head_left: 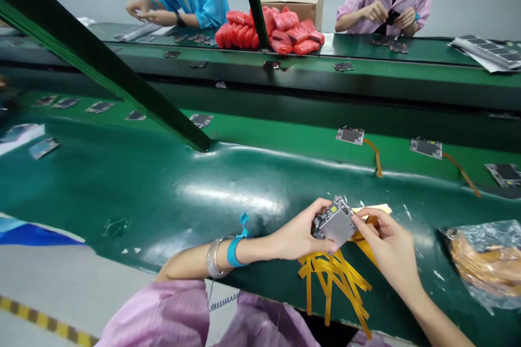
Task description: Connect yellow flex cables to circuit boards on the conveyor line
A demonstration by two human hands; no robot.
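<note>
- Here, in the head view, the left hand (295,236) is curled around the sides of a circuit board (338,226), with the thumb along its near side. The board is held tilted above the front part of the tabletop (134,190), right of its middle.
- The right hand (393,244) has its thumb and forefinger close together at the right edge of this board, touching it or just beside it. I cannot tell whether an end of a strip is pinched there, because the fingers cover the place.
- Below the hands, loose orange strips (325,268) lie crossed in a pile, which reaches to the front edge of the tabletop.
- Near the right end of the tabletop there is a clear bag (500,236) with more orange material inside.
- Beyond the far edge of the tabletop, on the green belt (277,138), one board (350,135) and a second board (426,147) each have an orange tail at one corner; these two I judge to be done.
- The boards farther left on the belt, for example this one (201,120), show no orange tail.
- In my judgement, the held board is in the middle of its step, and many strips remain unused.
</note>
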